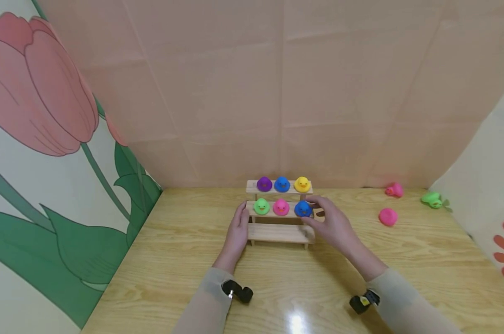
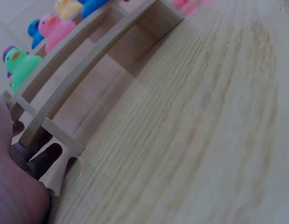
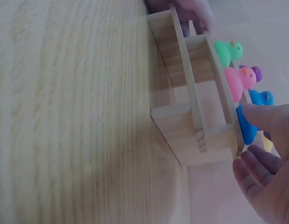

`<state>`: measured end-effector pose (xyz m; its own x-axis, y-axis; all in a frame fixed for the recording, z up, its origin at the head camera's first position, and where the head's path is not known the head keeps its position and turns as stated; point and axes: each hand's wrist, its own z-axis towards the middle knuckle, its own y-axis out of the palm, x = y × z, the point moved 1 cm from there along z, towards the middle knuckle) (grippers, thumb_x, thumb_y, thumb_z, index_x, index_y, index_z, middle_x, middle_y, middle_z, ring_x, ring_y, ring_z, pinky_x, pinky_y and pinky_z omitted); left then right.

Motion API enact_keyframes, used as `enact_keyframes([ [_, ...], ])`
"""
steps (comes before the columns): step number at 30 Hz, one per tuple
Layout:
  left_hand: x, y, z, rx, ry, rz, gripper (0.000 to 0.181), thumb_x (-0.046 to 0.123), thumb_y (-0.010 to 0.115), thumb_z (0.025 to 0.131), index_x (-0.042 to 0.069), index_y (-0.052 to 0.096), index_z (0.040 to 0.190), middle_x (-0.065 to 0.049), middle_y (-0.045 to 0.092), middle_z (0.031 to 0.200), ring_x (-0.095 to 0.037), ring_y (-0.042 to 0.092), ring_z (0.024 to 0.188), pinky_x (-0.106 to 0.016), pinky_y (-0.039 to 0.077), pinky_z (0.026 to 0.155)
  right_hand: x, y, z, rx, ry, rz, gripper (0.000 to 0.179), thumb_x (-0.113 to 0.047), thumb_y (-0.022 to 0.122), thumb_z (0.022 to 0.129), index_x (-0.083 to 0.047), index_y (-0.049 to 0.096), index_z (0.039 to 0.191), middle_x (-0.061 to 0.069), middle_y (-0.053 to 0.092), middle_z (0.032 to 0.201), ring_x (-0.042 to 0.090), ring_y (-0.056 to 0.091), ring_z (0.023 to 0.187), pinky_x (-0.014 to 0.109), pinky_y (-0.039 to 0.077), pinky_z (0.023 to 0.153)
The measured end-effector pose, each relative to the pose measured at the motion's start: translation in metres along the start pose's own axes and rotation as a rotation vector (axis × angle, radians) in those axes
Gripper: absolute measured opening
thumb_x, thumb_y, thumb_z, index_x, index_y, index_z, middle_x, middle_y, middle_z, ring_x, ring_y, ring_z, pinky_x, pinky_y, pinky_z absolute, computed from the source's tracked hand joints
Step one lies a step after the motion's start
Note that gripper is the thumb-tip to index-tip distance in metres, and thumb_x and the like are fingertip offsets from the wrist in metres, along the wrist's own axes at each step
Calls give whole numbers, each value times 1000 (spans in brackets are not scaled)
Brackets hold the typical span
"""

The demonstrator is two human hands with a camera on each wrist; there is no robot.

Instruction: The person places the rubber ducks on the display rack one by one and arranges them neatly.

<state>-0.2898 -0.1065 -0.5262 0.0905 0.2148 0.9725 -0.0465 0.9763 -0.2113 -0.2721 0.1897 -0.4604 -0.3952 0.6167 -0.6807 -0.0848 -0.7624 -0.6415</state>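
A three-step wooden display stand [image 1: 279, 233] stands on the table. My right hand [image 1: 334, 224] pinches a blue rubber duck [image 1: 303, 209] at the right end of the middle step, thumb in front and a finger behind. Beside it on that step sit a pink duck [image 1: 281, 207] and a green duck [image 1: 262, 207]. On the top step are a purple duck [image 1: 264, 184], another blue duck [image 1: 282, 184] and a yellow duck [image 1: 303, 184]. My left hand [image 1: 237, 228] rests along the stand's left end, its fingers extended. The lowest step bears no ducks.
To the right on the wooden table [image 1: 185, 278] lie two pink ducks, one farther back [image 1: 395, 189] and one nearer [image 1: 388, 216]. A green duck [image 1: 432, 200] lies on its side by the right wall. A pinkish sheet [image 1: 218, 93] hangs behind the stand.
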Motion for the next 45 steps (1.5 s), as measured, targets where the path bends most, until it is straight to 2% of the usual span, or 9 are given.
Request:
enact_keyframes([
  [7, 1, 0, 1, -4, -3, 3, 61, 57, 35, 119, 29, 38, 173, -6, 40, 176, -33, 30, 164, -57, 22, 134, 10, -17, -11, 37, 18, -33, 57, -18, 83, 103, -2, 59, 151, 23, 62, 144, 45, 64, 126, 64, 58, 103],
  [27, 1, 0, 0, 7, 13, 10, 60, 53, 36, 120, 24, 40, 172, -10, 41, 175, -37, 31, 163, -60, 22, 134, 38, -60, -27, 109, -15, -67, 52, -16, 81, 104, 4, 60, 148, 27, 63, 139, 46, 65, 120, 64, 58, 98],
  [30, 1, 0, 0, 7, 6, 8, 59, 53, 36, 120, 26, 41, 172, -9, 41, 175, -37, 31, 163, -60, 22, 134, 44, -67, -28, 118, -12, -76, 52, -15, 81, 104, 5, 59, 148, 28, 63, 139, 46, 64, 119, 53, 59, 97],
  [32, 0, 0, -1, 8, 0, 9, 59, 54, 36, 120, 27, 41, 172, -9, 41, 175, -37, 31, 163, -59, 22, 134, 49, -71, -30, 133, -17, -87, 52, -14, 81, 104, 6, 60, 147, 28, 63, 138, 46, 65, 118, 38, 59, 95],
  [35, 0, 0, -1, 2, -7, 12, 59, 55, 35, 120, 28, 39, 173, -7, 40, 176, -36, 30, 164, -59, 22, 134, 56, -80, -32, 162, -20, -113, 51, -13, 83, 102, 6, 61, 145, 29, 65, 135, 46, 66, 116, 17, 53, 89],
  [38, 0, 0, -1, -3, -13, 12, 60, 56, 35, 119, 29, 38, 173, -6, 40, 176, -34, 30, 164, -58, 22, 134, 63, -89, -34, 183, -9, -147, 51, -14, 84, 101, 5, 63, 144, 28, 68, 131, 46, 68, 113, 11, 49, 86],
  [40, 0, 0, -1, -6, -17, 13, 60, 56, 35, 119, 30, 38, 173, -5, 39, 176, -33, 30, 164, -57, 23, 134, 68, -95, -35, 189, 7, -166, 52, -15, 84, 102, 5, 63, 144, 28, 69, 130, 46, 69, 112, 17, 52, 86],
  [43, 0, 0, 0, -2, -13, 19, 59, 55, 35, 120, 30, 38, 173, -6, 40, 176, -35, 31, 163, -58, 23, 134, 75, -104, -36, 182, 37, -185, 52, -18, 82, 104, 5, 61, 146, 30, 68, 131, 48, 68, 113, 40, 58, 91],
  [45, 0, 0, 0, 0, -13, 24, 59, 55, 35, 120, 30, 38, 173, -7, 41, 175, -35, 32, 163, -58, 24, 134, 80, -110, -38, 179, 60, -193, 52, -19, 80, 105, 5, 60, 147, 32, 67, 131, 51, 68, 114, 56, 58, 91],
])
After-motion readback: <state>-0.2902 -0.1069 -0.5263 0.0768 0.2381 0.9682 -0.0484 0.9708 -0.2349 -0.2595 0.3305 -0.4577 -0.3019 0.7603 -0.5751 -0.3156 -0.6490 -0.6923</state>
